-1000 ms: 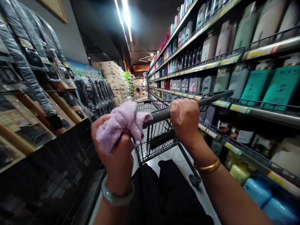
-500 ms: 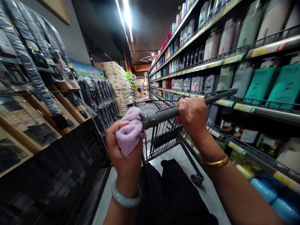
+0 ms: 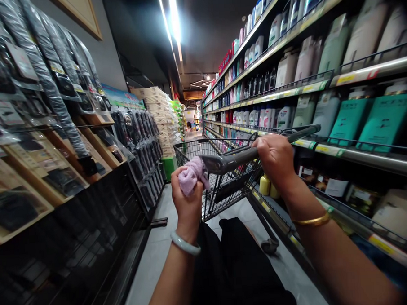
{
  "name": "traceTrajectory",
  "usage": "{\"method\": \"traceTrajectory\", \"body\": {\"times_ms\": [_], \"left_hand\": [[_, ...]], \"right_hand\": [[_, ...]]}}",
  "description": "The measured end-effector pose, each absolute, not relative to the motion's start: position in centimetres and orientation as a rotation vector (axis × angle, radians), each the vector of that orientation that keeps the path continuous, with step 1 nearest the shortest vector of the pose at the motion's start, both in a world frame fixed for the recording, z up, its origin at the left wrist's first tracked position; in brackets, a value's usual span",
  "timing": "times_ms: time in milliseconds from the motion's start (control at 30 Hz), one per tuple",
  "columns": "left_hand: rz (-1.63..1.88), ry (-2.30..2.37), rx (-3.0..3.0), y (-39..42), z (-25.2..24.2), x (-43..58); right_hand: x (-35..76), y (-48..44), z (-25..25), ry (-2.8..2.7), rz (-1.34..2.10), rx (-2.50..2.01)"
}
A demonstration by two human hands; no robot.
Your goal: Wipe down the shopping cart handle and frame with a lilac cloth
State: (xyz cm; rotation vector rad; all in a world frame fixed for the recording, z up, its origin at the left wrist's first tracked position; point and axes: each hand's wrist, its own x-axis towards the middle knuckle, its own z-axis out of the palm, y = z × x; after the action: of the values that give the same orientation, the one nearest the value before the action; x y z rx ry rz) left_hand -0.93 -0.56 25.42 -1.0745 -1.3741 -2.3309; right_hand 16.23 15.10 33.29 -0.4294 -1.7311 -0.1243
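Note:
A crumpled light-purple cloth point(image 3: 192, 175) is bunched in my left hand point(image 3: 188, 202), whose fingers are closed around it. The cloth lies against the left end of the cart's dark grey handle point(image 3: 229, 159). My right hand point(image 3: 277, 160) wraps around the same handle farther right. Beyond the handle stands the black wire shopping cart point(image 3: 208, 145), turned at an angle in the aisle. One cart wheel point(image 3: 270, 245) shows on the floor below my right forearm. A pale bangle point(image 3: 185, 243) circles my left wrist, a gold one point(image 3: 312, 220) my right.
Shelves of shampoo and lotion bottles point(image 3: 389, 115) line the right side, close to the cart. On the left, packaged goods point(image 3: 62, 82) hang above a dark glossy panel point(image 3: 69, 248). Stacked cartons point(image 3: 156, 118) stand farther along. The pale tiled floor point(image 3: 160, 253) runs ahead.
My left hand and the cloth have moved right and slightly up, with the cloth bunched smaller. My right hand has shifted a little right along with the view; it still grips the handle.

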Motion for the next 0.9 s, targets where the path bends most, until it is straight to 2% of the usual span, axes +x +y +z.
{"method": "traceTrajectory", "body": {"times_ms": [233,333,500,633,767,900], "left_hand": [[-2.092,-1.288,-1.173,-2.1,25.7,0.5],[-2.046,-1.310,-1.193,-1.5,25.2,0.0],[-2.266,-1.477,-1.132,-0.4,22.9,-1.3],[-2.326,-1.395,-1.171,-1.2,23.5,-0.7],[-2.205,-1.324,-1.193,-1.0,24.6,-0.5],[-2.162,-1.490,-1.112,0.3,22.5,-2.4]], "right_hand": [[16.4,7.7,35.2,-1.869,-0.036,-0.224],[15.2,5.4,35.2,-1.982,-0.109,-0.237],[14.0,5.8,34.3,-1.853,-0.309,-0.300],[13.6,6.6,34.2,-1.775,-0.354,-0.265],[13.3,6.8,34.2,-1.770,-0.357,-0.258],[13.2,7.1,34.2,-1.801,-0.332,-0.270]]}}
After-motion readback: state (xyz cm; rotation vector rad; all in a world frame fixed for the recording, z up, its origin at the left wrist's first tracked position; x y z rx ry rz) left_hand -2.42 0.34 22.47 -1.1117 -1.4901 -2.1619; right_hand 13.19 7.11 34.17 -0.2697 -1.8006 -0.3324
